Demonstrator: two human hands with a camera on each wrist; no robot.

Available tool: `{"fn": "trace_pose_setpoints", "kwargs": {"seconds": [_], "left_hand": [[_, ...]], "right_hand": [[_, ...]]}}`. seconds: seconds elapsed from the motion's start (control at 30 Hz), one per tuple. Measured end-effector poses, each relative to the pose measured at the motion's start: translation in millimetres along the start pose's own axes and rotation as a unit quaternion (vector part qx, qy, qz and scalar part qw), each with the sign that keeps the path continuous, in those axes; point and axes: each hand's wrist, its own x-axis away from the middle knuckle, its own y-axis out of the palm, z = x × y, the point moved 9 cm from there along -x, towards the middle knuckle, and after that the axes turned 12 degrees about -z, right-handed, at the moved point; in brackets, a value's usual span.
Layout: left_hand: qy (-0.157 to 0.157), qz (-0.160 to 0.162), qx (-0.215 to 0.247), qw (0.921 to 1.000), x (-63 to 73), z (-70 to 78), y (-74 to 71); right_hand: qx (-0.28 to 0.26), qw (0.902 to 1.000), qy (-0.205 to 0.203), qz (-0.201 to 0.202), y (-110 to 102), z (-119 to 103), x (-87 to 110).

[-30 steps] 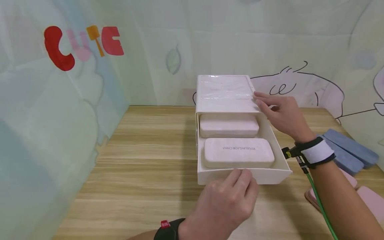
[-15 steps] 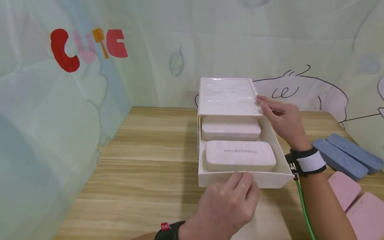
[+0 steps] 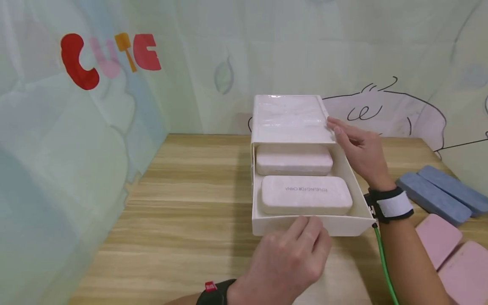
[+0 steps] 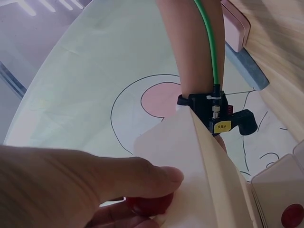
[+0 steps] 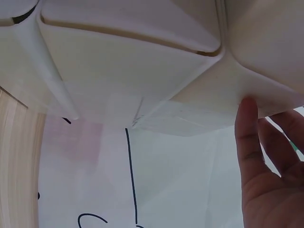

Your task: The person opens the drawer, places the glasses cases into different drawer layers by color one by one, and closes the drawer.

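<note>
A white drawer point(image 3: 343, 226) stands pulled out of a small white cabinet point(image 3: 289, 116) with a shiny clear film on top. Two whitish rounded blocks lie in it; the front block point(image 3: 305, 205) is printed "REFUELING FOR CHINA", and the rear block point(image 3: 293, 161) sits closer to the cabinet. My left hand point(image 3: 282, 258) is at the drawer's front, its thumb and fingers pinching a red knob point(image 4: 147, 205), as the left wrist view shows. Against the cabinet's right side rests my right hand point(image 3: 362, 152), thumb point(image 5: 247, 114) touching the white wall, fingers fairly straight.
To the right of my forearm lie two blue blocks point(image 3: 434, 199) and two pink blocks point(image 3: 438, 241) on the wooden table point(image 3: 183, 203). Another red knob point(image 4: 292, 215) shows on the cabinet. A printed cloth point(image 3: 194, 76) hangs behind and at the left.
The camera view shifts slightly and my right forearm has swung a little left, uncovering more of the pink blocks. The drawer, the blocks in it and the hold on the knob look the same.
</note>
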Motion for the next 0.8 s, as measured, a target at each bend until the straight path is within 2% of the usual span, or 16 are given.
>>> {"fn": "trace_pose_setpoints", "kwargs": {"seconds": [0.2, 0.43, 0.67, 0.8], "left_hand": [[0.000, -0.024, 0.001, 0.9997, -0.1, -0.1, 2.5], [-0.005, -0.034, 0.004, 0.9994, -0.4, -1.5, 6.3], [-0.011, -0.025, 0.008, 0.9996, -1.0, -3.8, 7.7], [-0.011, -0.015, 0.007, 0.9998, -1.0, -5.4, 7.6]], "right_hand": [[0.000, 0.9999, 0.010, -0.009, 0.3, -0.9, -0.6], [0.003, 0.9998, 0.016, -0.009, 1.6, -0.9, 2.0], [0.013, 0.9997, 0.018, -0.012, 1.5, 0.3, 1.6], [0.001, 0.9999, 0.013, -0.006, 1.9, 1.3, 1.5]]}}
